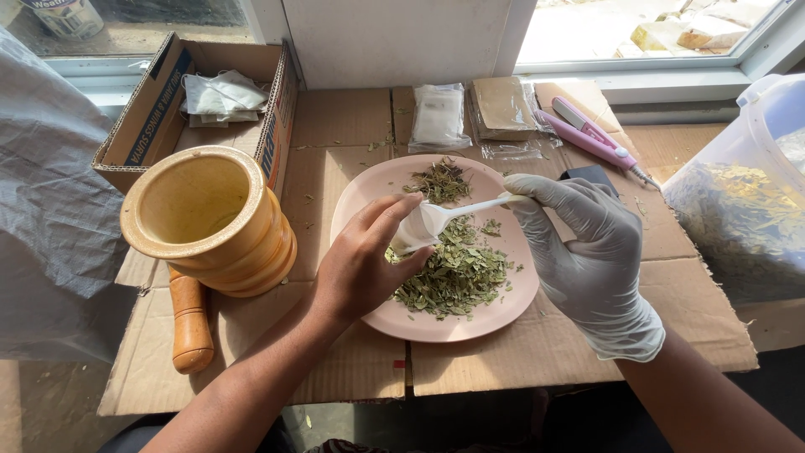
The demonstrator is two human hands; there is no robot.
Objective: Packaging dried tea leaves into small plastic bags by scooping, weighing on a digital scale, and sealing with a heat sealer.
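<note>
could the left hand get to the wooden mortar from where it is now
Probably yes. The mortar stands just left of the left hand, with only bare cardboard between them. But the fingers pinch a small white bag over the pink plate, so that hand is occupied.

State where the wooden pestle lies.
In the head view, the wooden pestle lies at left on the cardboard, partly under the wooden mortar.

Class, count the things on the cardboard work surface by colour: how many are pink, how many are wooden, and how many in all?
Pink: 2, the plate and the handheld tool
Wooden: 2, the mortar and the pestle
Total: 4
</note>
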